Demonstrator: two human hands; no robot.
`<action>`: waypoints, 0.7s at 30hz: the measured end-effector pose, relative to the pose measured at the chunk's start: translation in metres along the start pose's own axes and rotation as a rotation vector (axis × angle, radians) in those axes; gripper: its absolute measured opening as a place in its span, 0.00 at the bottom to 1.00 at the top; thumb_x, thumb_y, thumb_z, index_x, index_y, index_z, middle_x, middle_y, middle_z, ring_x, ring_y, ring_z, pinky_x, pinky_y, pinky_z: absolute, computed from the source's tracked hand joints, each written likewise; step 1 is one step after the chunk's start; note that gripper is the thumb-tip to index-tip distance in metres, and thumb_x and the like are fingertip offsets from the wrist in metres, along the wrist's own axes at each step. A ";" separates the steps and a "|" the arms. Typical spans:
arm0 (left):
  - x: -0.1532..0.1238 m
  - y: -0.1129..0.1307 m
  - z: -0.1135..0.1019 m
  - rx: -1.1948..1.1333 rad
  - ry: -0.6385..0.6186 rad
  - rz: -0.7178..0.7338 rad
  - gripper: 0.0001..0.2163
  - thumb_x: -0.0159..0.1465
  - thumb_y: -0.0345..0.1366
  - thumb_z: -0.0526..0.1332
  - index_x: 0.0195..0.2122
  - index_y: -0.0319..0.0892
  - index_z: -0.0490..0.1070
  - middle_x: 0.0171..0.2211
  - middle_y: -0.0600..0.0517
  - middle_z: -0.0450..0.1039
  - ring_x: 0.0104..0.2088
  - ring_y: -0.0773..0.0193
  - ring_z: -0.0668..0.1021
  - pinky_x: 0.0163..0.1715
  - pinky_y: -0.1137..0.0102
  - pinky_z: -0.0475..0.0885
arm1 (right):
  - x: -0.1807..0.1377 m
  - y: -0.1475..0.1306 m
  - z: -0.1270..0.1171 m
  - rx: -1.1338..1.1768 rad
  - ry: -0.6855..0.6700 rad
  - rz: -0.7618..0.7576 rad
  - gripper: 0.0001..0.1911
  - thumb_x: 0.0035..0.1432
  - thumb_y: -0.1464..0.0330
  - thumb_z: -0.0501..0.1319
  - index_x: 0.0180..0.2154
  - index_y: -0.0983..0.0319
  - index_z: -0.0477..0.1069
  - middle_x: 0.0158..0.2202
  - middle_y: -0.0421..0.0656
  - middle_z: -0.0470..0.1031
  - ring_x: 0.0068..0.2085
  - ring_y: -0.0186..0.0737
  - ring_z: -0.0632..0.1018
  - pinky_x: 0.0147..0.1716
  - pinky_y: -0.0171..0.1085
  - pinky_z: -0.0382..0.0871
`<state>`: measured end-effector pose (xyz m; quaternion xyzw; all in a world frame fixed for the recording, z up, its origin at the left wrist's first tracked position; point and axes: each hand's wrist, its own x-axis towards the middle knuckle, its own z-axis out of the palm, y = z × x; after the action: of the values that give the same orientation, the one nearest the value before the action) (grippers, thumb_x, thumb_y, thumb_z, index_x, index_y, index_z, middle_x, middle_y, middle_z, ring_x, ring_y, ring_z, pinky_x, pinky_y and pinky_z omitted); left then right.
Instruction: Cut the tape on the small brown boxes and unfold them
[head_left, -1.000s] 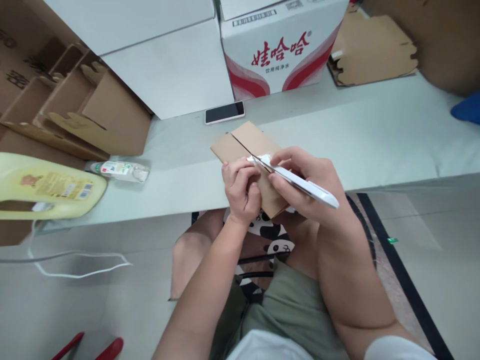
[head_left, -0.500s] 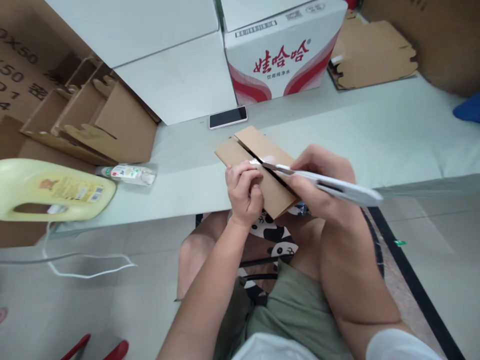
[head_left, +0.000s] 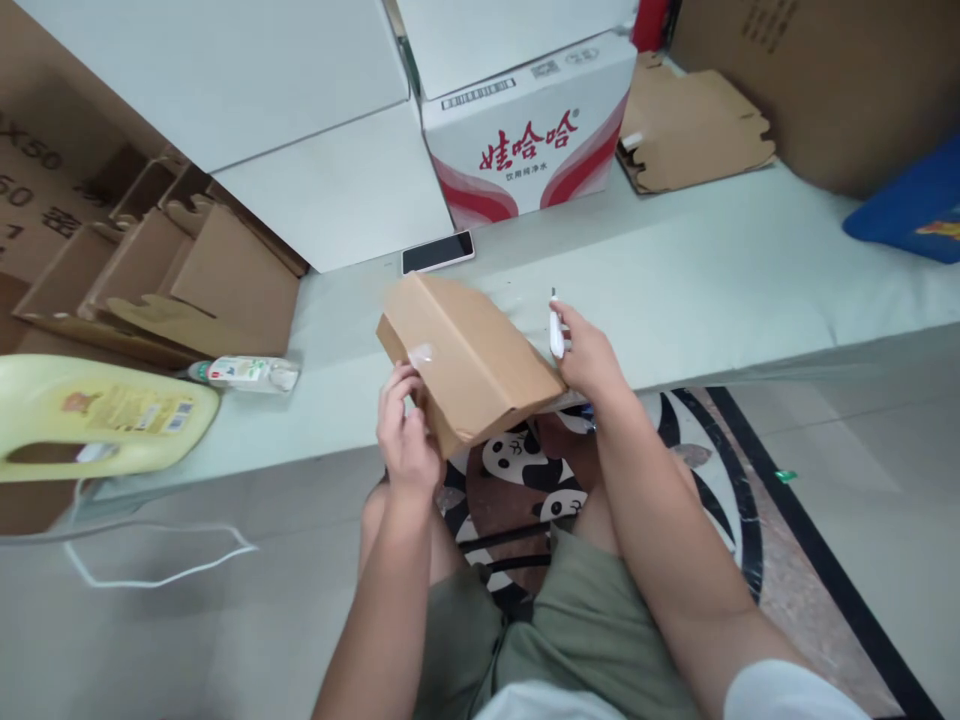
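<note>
A small brown cardboard box [head_left: 472, 350] lies tilted over the front edge of the covered table, with a bit of clear tape on its near-left side. My left hand [head_left: 409, 425] has its fingers curled on the box's left edge, gripping it. My right hand [head_left: 592, 355] is closed around a white utility knife [head_left: 556, 330], whose tip points away from me. That hand is at the right end of the box, and the part of its fingers beneath is hidden.
Behind the box lie a phone [head_left: 438, 253] and a printed white carton [head_left: 529, 150]. Flattened cardboard [head_left: 697, 130] sits at the back right, near a blue container [head_left: 911, 205]. To the left are a yellow jug [head_left: 161, 410], a small bottle [head_left: 251, 374] and cardboard dividers [head_left: 232, 280].
The box has opened from a flat, slit shape to a raised one and turned. My right hand has drawn the knife off the slit to the right; my left hand has shifted left.
</note>
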<state>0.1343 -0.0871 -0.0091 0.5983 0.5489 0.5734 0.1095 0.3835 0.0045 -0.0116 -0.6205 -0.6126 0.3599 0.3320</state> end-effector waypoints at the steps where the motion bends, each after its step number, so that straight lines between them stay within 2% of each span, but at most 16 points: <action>1: -0.001 -0.003 -0.004 -0.049 0.025 -0.094 0.21 0.69 0.53 0.53 0.48 0.43 0.75 0.56 0.43 0.75 0.62 0.50 0.73 0.66 0.55 0.62 | 0.001 -0.001 0.002 0.000 -0.028 0.013 0.38 0.53 0.73 0.57 0.67 0.59 0.63 0.64 0.52 0.71 0.57 0.57 0.78 0.57 0.51 0.71; 4: -0.004 -0.011 -0.016 -0.229 0.052 -0.391 0.29 0.65 0.61 0.53 0.55 0.45 0.74 0.59 0.44 0.75 0.63 0.48 0.72 0.64 0.55 0.66 | 0.001 -0.004 0.005 -0.041 -0.057 0.063 0.42 0.54 0.73 0.57 0.71 0.59 0.56 0.60 0.54 0.75 0.59 0.61 0.77 0.58 0.56 0.69; 6: -0.009 -0.014 -0.023 -0.341 0.033 -0.504 0.32 0.63 0.63 0.54 0.60 0.47 0.71 0.63 0.45 0.71 0.65 0.47 0.71 0.62 0.56 0.69 | -0.001 -0.006 0.006 -0.081 -0.063 0.087 0.44 0.54 0.74 0.58 0.72 0.60 0.53 0.58 0.56 0.76 0.59 0.64 0.76 0.58 0.59 0.69; 9: -0.018 -0.020 -0.029 -0.424 0.031 -0.489 0.36 0.58 0.64 0.61 0.63 0.50 0.68 0.70 0.46 0.61 0.71 0.47 0.63 0.63 0.58 0.68 | -0.004 -0.007 0.007 -0.114 -0.031 0.102 0.42 0.54 0.74 0.57 0.71 0.62 0.55 0.58 0.58 0.76 0.59 0.63 0.76 0.58 0.59 0.68; 11: -0.023 -0.027 -0.030 -0.400 0.065 -0.482 0.35 0.55 0.62 0.67 0.60 0.50 0.70 0.72 0.46 0.57 0.72 0.48 0.60 0.65 0.60 0.66 | -0.005 -0.009 0.007 -0.145 0.029 0.115 0.35 0.55 0.75 0.56 0.66 0.64 0.64 0.58 0.58 0.75 0.57 0.60 0.77 0.57 0.57 0.69; 13: -0.025 -0.034 -0.031 -0.356 0.112 -0.559 0.31 0.53 0.58 0.71 0.54 0.48 0.73 0.69 0.44 0.62 0.70 0.48 0.65 0.63 0.60 0.69 | -0.006 -0.012 0.005 -0.198 0.049 0.107 0.23 0.56 0.75 0.55 0.53 0.63 0.77 0.55 0.57 0.76 0.55 0.59 0.78 0.56 0.56 0.70; 16: -0.026 -0.040 -0.033 -0.368 0.148 -0.724 0.24 0.52 0.54 0.73 0.44 0.46 0.76 0.54 0.45 0.78 0.57 0.52 0.78 0.54 0.61 0.75 | -0.008 -0.017 0.001 -0.233 -0.056 0.043 0.13 0.56 0.74 0.57 0.34 0.59 0.81 0.50 0.52 0.80 0.56 0.61 0.77 0.57 0.59 0.67; 18: -0.026 -0.039 -0.037 -0.453 0.116 -0.765 0.23 0.50 0.54 0.74 0.41 0.46 0.77 0.49 0.48 0.80 0.53 0.54 0.80 0.50 0.64 0.77 | -0.009 -0.019 -0.001 -0.129 -0.177 -0.042 0.12 0.55 0.74 0.59 0.34 0.57 0.82 0.51 0.47 0.81 0.57 0.59 0.77 0.58 0.58 0.66; 21: -0.028 -0.032 -0.042 -0.616 0.045 -0.695 0.29 0.48 0.56 0.74 0.50 0.53 0.77 0.55 0.50 0.77 0.59 0.54 0.77 0.50 0.66 0.77 | -0.013 -0.020 -0.003 0.145 -0.342 -0.172 0.17 0.55 0.72 0.61 0.45 0.56 0.80 0.54 0.45 0.80 0.57 0.53 0.77 0.57 0.51 0.69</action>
<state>0.0910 -0.1179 -0.0366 0.3059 0.5230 0.6518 0.4561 0.3755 -0.0077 0.0076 -0.4702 -0.6831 0.4738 0.2964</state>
